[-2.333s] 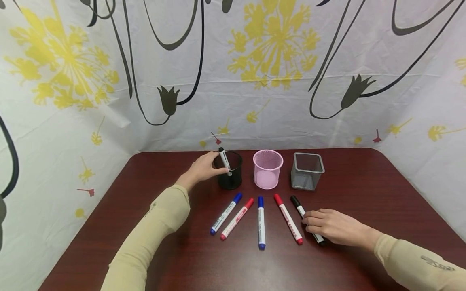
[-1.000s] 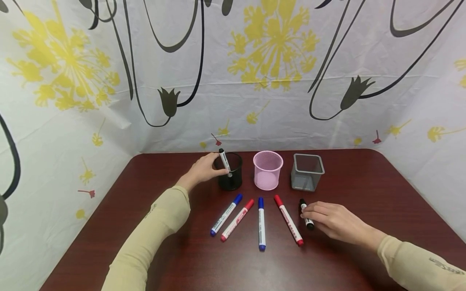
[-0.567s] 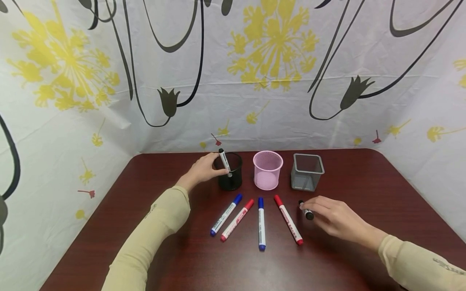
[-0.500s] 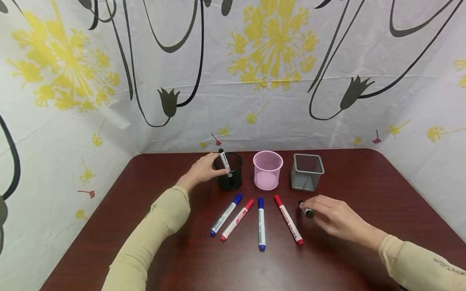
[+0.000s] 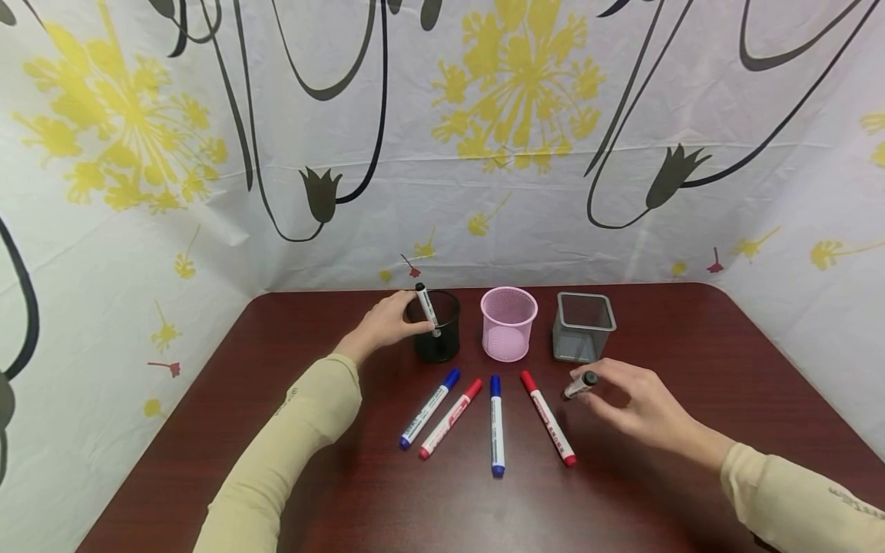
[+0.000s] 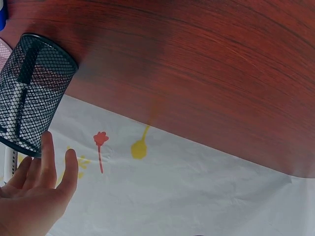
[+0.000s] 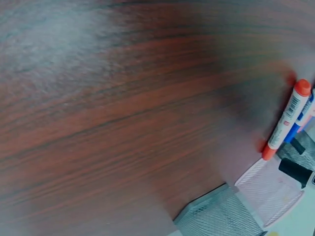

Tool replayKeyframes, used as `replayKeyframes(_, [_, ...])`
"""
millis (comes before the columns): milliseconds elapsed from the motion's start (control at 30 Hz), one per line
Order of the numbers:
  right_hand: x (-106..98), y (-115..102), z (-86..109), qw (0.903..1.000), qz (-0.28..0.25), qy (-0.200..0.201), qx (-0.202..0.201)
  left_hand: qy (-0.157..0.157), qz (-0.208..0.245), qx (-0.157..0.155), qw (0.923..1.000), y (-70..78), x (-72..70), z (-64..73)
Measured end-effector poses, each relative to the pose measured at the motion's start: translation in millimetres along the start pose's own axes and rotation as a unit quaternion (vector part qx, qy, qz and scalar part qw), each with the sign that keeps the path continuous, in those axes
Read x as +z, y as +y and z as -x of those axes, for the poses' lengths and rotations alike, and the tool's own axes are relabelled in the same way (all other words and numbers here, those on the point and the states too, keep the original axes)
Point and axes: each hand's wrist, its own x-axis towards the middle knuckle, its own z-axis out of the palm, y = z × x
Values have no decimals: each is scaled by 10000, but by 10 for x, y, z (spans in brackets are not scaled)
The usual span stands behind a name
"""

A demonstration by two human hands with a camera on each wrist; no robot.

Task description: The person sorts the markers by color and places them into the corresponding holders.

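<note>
In the head view, my left hand (image 5: 379,322) grips the black round mesh pen cup (image 5: 445,346), thumb across its near side. A black-capped whiteboard marker (image 5: 426,305) leans inside it, cap above the rim. The left wrist view shows the left hand's fingertips (image 6: 47,140) at the mesh cup's rim. My right hand (image 5: 646,403) pinches another black marker (image 5: 579,385) between thumb and fingers, tilted above the table, before the grey square mesh cup (image 5: 581,342). The right wrist view catches this marker's black cap (image 7: 295,172) at its edge; the right hand is outside that view.
A pink round mesh cup (image 5: 508,338) stands between the black and grey cups. On the dark red table (image 5: 311,476) lie two blue markers (image 5: 496,426) and two red markers (image 5: 548,418). A patterned cloth (image 5: 415,215) hangs behind the table.
My right hand has picked the black marker up off the table, moved it away from me towards the grey cup and turned it so one end points up. The left hand stays at the black cup.
</note>
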Motion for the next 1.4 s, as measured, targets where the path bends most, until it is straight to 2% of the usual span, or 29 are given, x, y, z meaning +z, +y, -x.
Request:
replayKeyframes(133, [5,-58,-40,9993,-47,59,360,11,-5,2,10000,-1,-3,1])
replayKeyframes(300, [39,-134,-85,9964,-349,-5,767,16,17,12,10000,-6,1,-2])
replayKeyframes(533, [97,-178,-161,9971,-458,103,600,39,25,22,10000,-10,4,-3])
replayKeyframes(767, [151,-209,-213,9959,-455,-41,778,43,16,4,10000,-9,10,-4])
replayKeyframes(1200, [209,-213,-305,9961,-218,-5,859,16,105,-19,9999,3,0,2])
replayKeyframes(1233, [214,-209,-315,9960,-196,2,872,80,89,82,9999,-55,39,-33])
replayKeyframes(1400, [242,-204,-376,9953,-138,16,961,37,116,69,9999,-63,39,-35])
